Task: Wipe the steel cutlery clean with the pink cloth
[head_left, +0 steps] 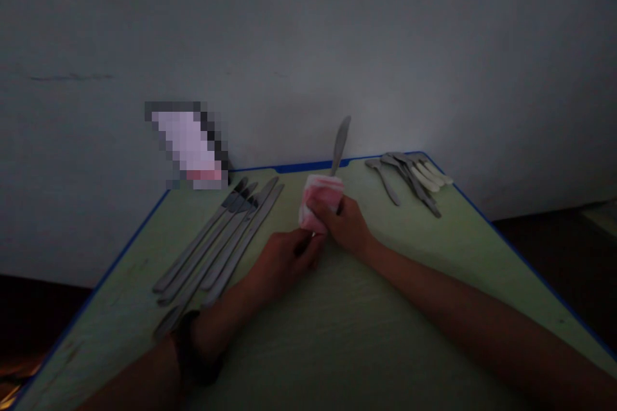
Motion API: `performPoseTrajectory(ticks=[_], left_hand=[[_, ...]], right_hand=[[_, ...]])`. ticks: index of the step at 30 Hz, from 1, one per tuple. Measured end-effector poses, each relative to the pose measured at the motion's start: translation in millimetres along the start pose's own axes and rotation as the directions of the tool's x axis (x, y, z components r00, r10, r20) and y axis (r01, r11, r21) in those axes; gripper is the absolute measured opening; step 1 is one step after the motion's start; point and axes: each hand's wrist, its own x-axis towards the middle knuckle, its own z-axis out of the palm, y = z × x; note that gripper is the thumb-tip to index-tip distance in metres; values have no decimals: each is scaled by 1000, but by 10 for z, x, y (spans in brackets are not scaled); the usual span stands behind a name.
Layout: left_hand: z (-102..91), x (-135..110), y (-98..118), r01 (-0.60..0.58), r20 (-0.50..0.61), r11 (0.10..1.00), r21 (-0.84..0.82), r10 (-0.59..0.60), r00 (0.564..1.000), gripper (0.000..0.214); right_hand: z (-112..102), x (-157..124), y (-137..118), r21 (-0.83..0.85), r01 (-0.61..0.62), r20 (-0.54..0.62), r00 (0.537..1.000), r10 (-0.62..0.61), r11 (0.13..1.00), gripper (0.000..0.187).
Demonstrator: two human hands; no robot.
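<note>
In the middle of the head view a table knife (341, 141) points up and away, its blade bare. A folded pink-and-white cloth (324, 196) is around its lower part. My right hand (351, 226) is closed on the cloth, thumb pressed against the front. Just below, my left hand (292, 255) pinches the knife's handle end, mostly hidden by fingers and cloth. Left of my hands, several long-handled table knives (226, 231) lie side by side, blades toward the wall. To the right lie a spoon (383, 181) and a pile of cutlery (414, 176), some with white handles.
The pale green table (376, 334) has a blue edge and meets a grey wall (308, 38) at the back. A pixelated, bright-faced upright object (186, 141) leans at the back left corner. A dark band sits on my left wrist. The light is dim.
</note>
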Motion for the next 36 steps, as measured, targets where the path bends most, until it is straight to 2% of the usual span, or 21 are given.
performPoseTrajectory(ticks=[3,5,7,9,12,16,18,20,22,24,26,29,32,34,36], left_hand=[[27,-36,-23,-198,39,933,300,195,980,30],[43,-61,-10,-282,105,868,408,263,959,30],[52,-73,15,-266,126,843,468,235,964,28],[50,-64,32,-174,102,849,499,142,985,26],[36,-22,19,-23,45,869,495,1,999,30],[-3,23,-27,45,30,933,357,-59,998,38],[-27,14,-21,17,66,974,224,-33,997,38],[-45,-19,11,-46,130,992,115,31,991,36],[-48,-63,53,-106,196,993,59,93,976,35],[-42,-97,84,-120,242,993,8,114,964,35],[-32,-103,88,-100,231,992,-75,115,966,33],[-16,-65,56,-50,120,982,-180,72,990,29],[5,-19,27,53,17,991,-123,-51,999,33],[24,-8,17,109,-25,993,40,-108,994,35],[47,-16,7,101,-30,960,263,-97,995,37]], right_hand=[[-25,75,67,112,-72,-132,987,87,991,38],[-43,122,112,186,-114,-173,974,146,976,39],[-49,140,133,203,-104,-137,982,133,974,38],[-42,126,125,166,-46,-65,996,58,985,36],[-23,72,82,73,43,63,997,-48,996,31],[-17,27,40,18,100,146,984,-101,995,33],[-35,50,62,38,54,111,992,-58,998,40],[-71,113,119,104,-36,21,999,34,994,46],[-125,206,189,219,-99,-84,989,120,971,47],[-185,297,243,322,-112,-150,974,168,940,46],[-233,354,262,406,-126,-150,968,202,905,44],[-250,346,227,411,-147,-79,978,195,900,43],[-203,265,166,232,-75,5,997,76,970,37],[-164,217,142,141,-18,48,999,11,990,31],[-141,200,143,127,-7,15,1000,5,992,28]])
